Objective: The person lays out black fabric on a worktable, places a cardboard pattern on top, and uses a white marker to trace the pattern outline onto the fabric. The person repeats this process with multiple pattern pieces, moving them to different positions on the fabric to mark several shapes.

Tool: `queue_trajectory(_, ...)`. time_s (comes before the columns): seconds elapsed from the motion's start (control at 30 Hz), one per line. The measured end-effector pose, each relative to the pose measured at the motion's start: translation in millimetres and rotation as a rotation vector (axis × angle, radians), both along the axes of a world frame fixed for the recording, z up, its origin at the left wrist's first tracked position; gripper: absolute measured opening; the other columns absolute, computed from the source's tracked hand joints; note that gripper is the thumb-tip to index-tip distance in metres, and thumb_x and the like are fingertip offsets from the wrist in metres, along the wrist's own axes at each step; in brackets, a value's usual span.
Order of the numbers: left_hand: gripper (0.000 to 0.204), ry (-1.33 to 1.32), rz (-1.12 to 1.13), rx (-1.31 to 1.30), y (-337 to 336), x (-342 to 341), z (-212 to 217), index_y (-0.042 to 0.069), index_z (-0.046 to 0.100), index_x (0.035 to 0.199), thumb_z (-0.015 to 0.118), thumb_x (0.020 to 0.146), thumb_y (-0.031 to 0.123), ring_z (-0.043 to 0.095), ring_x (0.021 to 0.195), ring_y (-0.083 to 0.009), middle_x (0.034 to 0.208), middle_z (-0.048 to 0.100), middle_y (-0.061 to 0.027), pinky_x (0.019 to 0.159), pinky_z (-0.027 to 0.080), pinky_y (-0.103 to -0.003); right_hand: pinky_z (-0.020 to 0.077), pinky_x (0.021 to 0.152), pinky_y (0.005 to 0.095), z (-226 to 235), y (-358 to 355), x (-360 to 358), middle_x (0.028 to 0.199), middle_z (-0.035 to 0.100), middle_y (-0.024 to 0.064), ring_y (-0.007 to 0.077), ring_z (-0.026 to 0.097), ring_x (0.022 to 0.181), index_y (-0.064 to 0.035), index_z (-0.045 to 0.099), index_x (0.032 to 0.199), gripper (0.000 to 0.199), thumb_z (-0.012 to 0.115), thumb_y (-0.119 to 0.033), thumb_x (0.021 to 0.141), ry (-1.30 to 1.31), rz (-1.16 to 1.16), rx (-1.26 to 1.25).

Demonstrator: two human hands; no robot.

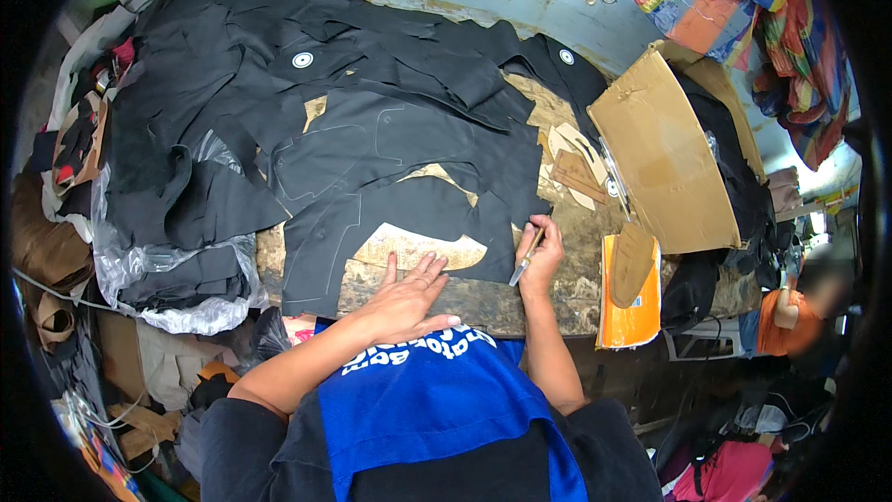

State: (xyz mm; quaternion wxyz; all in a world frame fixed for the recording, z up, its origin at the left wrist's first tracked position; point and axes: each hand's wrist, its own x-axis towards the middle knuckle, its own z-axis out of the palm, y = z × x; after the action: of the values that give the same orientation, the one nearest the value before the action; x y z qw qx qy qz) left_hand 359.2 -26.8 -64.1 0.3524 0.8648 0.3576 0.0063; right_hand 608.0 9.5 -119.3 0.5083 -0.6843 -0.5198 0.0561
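Black sheet material (400,214) with thin pale outlines drawn on it lies over a worn wooden table (567,293). Within its near part is a pale tan, curved shape (418,248); I cannot tell whether it is a pattern piece or a cut-out gap. My left hand (401,297) lies flat with fingers spread, its fingertips at the lower edge of this shape. At the sheet's right edge my right hand (542,256) is closed around a slim pen-like tool (527,258), its tip pointing down and left, towards the table.
More black sheets (279,28) are heaped at the back and left. Clear plastic (158,284) wraps cut pieces at the left edge. To the right are tan templates (576,167), a brown template (634,265) on an orange packet (609,321), and a cardboard box (664,149). Another person (790,311) sits far right.
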Motion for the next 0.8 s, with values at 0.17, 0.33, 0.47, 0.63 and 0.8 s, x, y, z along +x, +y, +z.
queue_trajectory(0.17,0.09,-0.004,-0.006,0.009,5,6,-3,-0.008,0.024,0.14,0.033,0.089,0.065,0.007,0.143,-0.0311,0.151,0.016,-0.0224,0.107,-0.003,-0.063,0.049,0.077,0.0346,-2,-2,-1,0.09,0.067,0.0147,0.0262,0.064,0.084,0.0005,0.063,0.1,0.017,0.051,-0.007,0.091,0.027,0.02,0.009)
queue_trajectory(0.33,0.092,0.034,0.047,0.036,5,13,-6,-0.008,0.022,0.141,0.032,0.088,0.066,0.008,0.142,-0.0311,0.151,0.016,-0.0215,0.107,-0.003,-0.064,0.049,0.079,0.0321,3,-3,-3,0.096,0.067,0.0159,0.0225,0.065,0.088,0.0034,0.061,0.108,0.024,0.049,-0.012,0.094,0.121,0.036,-0.033)
queue_trajectory(0.47,0.092,0.044,0.034,0.044,4,14,-7,-0.008,0.023,0.141,0.031,0.088,0.066,0.007,0.143,-0.0312,0.151,0.015,-0.0217,0.106,-0.003,-0.065,0.0489,0.081,0.032,1,-5,-2,0.104,0.064,0.0172,0.0222,0.064,0.092,0.0047,0.059,0.112,0.027,0.05,-0.014,0.095,0.187,0.052,-0.041)
queue_trajectory(0.63,0.09,0.047,0.002,0.074,2,11,-10,-0.009,0.026,0.139,0.031,0.089,0.066,0.006,0.143,-0.0314,0.151,0.015,-0.0213,0.105,-0.003,-0.067,0.0488,0.083,0.0332,-4,-5,-2,0.111,0.06,0.0172,0.0227,0.063,0.093,0.0051,0.058,0.114,0.03,0.05,-0.017,0.096,0.268,0.09,-0.014)
queue_trajectory(0.8,0.09,0.01,0.035,0.052,0,11,-14,-0.007,0.025,0.141,0.029,0.089,0.066,0.006,0.143,-0.0282,0.152,0.015,-0.0194,0.106,-0.004,-0.065,0.0475,0.085,0.0336,-7,-5,-1,0.111,0.06,0.0173,0.0239,0.062,0.096,0.0054,0.056,0.115,0.032,0.049,-0.019,0.096,0.275,0.104,-0.025)
